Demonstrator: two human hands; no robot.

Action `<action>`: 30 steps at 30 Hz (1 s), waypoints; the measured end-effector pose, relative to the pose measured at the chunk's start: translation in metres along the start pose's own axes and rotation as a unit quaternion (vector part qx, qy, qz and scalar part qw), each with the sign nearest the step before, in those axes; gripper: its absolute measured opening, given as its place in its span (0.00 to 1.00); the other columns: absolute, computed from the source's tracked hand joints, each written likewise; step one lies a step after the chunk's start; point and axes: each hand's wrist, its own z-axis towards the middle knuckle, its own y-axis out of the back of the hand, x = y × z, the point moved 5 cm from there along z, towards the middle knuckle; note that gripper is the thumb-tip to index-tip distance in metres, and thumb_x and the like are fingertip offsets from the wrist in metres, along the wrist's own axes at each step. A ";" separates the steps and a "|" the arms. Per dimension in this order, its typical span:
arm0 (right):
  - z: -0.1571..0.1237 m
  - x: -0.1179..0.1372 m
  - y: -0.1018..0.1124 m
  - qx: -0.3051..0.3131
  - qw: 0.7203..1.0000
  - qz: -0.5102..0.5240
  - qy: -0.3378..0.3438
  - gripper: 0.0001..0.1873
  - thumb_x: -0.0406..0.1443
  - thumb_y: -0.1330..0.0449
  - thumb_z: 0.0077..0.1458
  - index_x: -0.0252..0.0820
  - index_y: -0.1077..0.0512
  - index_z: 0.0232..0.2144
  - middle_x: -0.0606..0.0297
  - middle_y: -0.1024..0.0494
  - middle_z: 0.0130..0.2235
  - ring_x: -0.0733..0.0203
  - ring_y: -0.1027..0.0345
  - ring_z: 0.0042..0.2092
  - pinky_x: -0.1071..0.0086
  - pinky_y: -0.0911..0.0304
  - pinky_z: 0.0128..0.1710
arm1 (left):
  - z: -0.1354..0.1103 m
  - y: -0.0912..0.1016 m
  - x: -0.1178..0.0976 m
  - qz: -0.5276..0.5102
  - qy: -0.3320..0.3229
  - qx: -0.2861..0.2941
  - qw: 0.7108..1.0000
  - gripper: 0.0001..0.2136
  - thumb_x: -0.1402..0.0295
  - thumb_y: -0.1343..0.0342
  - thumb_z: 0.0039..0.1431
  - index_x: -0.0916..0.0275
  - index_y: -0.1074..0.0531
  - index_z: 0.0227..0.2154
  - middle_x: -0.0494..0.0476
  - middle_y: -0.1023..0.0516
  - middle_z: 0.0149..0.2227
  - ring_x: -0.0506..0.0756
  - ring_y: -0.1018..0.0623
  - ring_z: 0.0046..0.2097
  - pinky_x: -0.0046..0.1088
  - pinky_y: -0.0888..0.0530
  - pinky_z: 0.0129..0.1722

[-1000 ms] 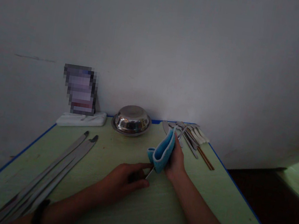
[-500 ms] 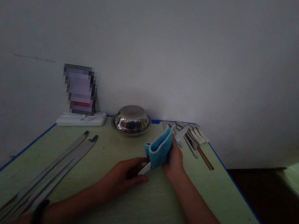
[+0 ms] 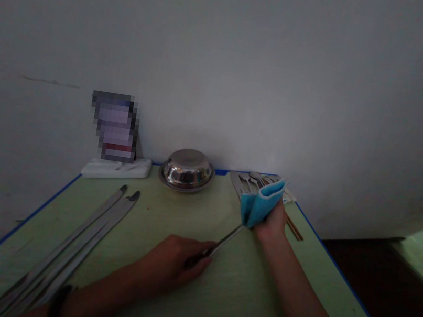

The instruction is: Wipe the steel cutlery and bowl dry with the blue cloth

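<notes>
Because it looked metallic, the slim utensil point(image 3: 228, 239) in the head view likely handled stiff, smooth and light, best gripped at its near end, where the left hand point(image 3: 184, 260) was curled around it, on the wearer's side of the steel bowl point(image 3: 188, 171). Right of the bowl, its far part met the soft blue cloth point(image 3: 262, 206), clasped in the right hand point(image 3: 273, 225); the hands were apart, the utensil between them.

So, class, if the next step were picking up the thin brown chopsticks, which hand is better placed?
Right, I'd judge: the right hand is close beside the thin brown chopsticks, though it grips a folded light-blue cloth. The left hand is farther away, holding a slim silvery metal utensil.
</notes>
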 end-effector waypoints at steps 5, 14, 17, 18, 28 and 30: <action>-0.012 -0.006 0.000 -0.076 0.997 0.014 -0.022 0.15 0.48 0.43 0.47 0.43 0.30 0.26 0.72 0.23 0.24 0.66 0.30 0.26 0.72 0.33 0.26 | -0.001 0.000 -0.005 0.018 -0.005 0.019 1.000 0.16 0.67 0.62 0.63 0.64 0.29 0.36 0.55 0.25 0.27 0.50 0.27 0.26 0.22 0.33 0.28; -0.044 -0.040 -0.022 0.093 0.993 -0.055 -0.054 0.15 0.48 0.40 0.43 0.42 0.34 0.20 0.76 0.33 0.16 0.68 0.39 0.20 0.73 0.38 0.24 | 0.001 0.001 0.003 -0.033 0.046 0.010 0.998 0.15 0.65 0.64 0.64 0.63 0.33 0.30 0.48 0.30 0.22 0.47 0.31 0.23 0.20 0.35 0.26; -0.060 -0.051 -0.028 0.142 0.980 -0.113 -0.076 0.17 0.50 0.42 0.44 0.41 0.32 0.23 0.75 0.32 0.18 0.69 0.39 0.22 0.75 0.40 0.24 | 0.003 0.000 0.007 -0.024 0.072 0.017 0.997 0.18 0.64 0.63 0.64 0.63 0.35 0.23 0.50 0.31 0.21 0.47 0.31 0.23 0.21 0.35 0.27; -0.061 -0.051 -0.028 0.136 0.980 -0.125 -0.074 0.18 0.50 0.43 0.45 0.41 0.31 0.24 0.74 0.30 0.19 0.68 0.38 0.23 0.75 0.41 0.24 | 0.003 0.000 0.008 -0.017 0.076 0.018 0.997 0.18 0.63 0.63 0.64 0.63 0.35 0.23 0.50 0.31 0.21 0.47 0.31 0.22 0.22 0.35 0.26; -0.017 -0.002 -0.002 -0.105 0.994 -0.023 -0.006 0.16 0.48 0.45 0.49 0.42 0.30 0.28 0.69 0.23 0.26 0.63 0.30 0.29 0.70 0.34 0.26 | -0.001 -0.002 -0.004 0.063 0.035 0.063 0.995 0.16 0.64 0.64 0.64 0.62 0.33 0.29 0.50 0.32 0.23 0.49 0.30 0.25 0.24 0.37 0.28; -0.014 -0.002 -0.002 -0.088 0.996 -0.006 0.002 0.16 0.48 0.48 0.51 0.44 0.30 0.28 0.71 0.23 0.27 0.64 0.30 0.30 0.70 0.33 0.27 | -0.001 -0.001 -0.005 0.072 0.030 0.066 0.995 0.16 0.64 0.65 0.64 0.62 0.34 0.29 0.51 0.31 0.24 0.50 0.29 0.27 0.25 0.36 0.31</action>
